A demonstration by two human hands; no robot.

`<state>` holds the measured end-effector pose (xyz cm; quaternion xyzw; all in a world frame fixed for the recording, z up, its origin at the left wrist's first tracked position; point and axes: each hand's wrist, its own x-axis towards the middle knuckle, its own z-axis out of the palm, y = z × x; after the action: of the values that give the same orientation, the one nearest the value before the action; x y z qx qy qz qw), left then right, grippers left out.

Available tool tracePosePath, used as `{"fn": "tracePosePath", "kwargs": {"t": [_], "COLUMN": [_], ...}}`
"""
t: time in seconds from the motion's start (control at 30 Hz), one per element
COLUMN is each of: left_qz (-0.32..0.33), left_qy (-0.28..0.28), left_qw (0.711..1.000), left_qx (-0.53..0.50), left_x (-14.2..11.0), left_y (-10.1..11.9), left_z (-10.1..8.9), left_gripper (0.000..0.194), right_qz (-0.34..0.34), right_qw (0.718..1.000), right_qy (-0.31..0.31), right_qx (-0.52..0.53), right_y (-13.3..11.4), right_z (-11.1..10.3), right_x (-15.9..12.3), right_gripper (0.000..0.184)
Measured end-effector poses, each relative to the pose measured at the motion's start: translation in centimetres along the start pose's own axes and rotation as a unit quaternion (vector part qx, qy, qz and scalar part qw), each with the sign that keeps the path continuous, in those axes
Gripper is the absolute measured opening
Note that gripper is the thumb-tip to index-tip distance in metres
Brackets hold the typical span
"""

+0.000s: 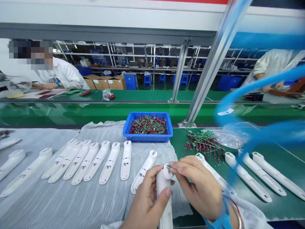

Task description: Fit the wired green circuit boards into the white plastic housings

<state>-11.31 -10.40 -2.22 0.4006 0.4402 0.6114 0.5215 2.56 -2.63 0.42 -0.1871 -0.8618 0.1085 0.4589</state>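
My left hand (pixel 149 200) is wrapped round a white plastic handle-shaped housing (pixel 164 184), its open end tilted up towards me. At that end my right hand (pixel 197 181) pinches a small green circuit board (pixel 169 166) between thumb and fingers, against the opening. Whether the board sits inside the opening or only touches its rim is hard to tell. A similar white housing (pixel 144 171) lies just left of my hands. To the right, another housing (pixel 214 173) is partly covered by my right hand and has green at its end.
A blue bin (pixel 147 139) holds many green boards with dark red wires. More wired boards (pixel 202 143) lie in a heap beside a clear plastic bag (pixel 233 138). Several housings rest on the foam sheet (pixel 78 203). A blurred blue coiled hose (pixel 267 136) hangs at right. Two people work opposite.
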Motion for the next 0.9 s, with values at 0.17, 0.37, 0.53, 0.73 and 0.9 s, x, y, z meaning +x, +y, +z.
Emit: {"fn": "tracePosePath", "kwargs": {"t": [0.17, 0.37, 0.53, 0.73, 0.9], "left_qz": [-0.004, -0.001, 0.003, 0.032, 0.098], "left_qy": [0.017, 0.007, -0.029, -0.033, -0.05], "left_qw": [0.998, 0.988, 0.967, 0.959, 0.946], "left_qx": [0.063, 0.156, 0.251, 0.279, 0.304], "left_x": [-0.1, -0.1, 0.1, 0.2, 0.0], "left_y": [0.1, 0.5, 1.1, 1.4, 2.5], "left_z": [-0.2, -0.9, -1.8, -2.2, -2.4], "left_gripper": [0.031, 0.029, 0.028, 0.028, 0.034], "right_qz": [0.008, 0.138, 0.334, 0.364, 0.228], "right_qw": [0.998, 0.981, 0.849, 0.817, 0.887], "right_qy": [-0.061, -0.019, -0.08, -0.098, -0.162], "right_qx": [0.002, 0.137, 0.401, 0.436, 0.369], "right_y": [0.0, 0.0, 1.1, 1.9, 1.7], "right_z": [-0.5, -0.6, -0.6, -0.1, -0.5], "right_x": [-0.5, 0.9, 2.1, 1.8, 1.2], "right_gripper": [0.032, 0.021, 0.042, 0.047, 0.031]}}
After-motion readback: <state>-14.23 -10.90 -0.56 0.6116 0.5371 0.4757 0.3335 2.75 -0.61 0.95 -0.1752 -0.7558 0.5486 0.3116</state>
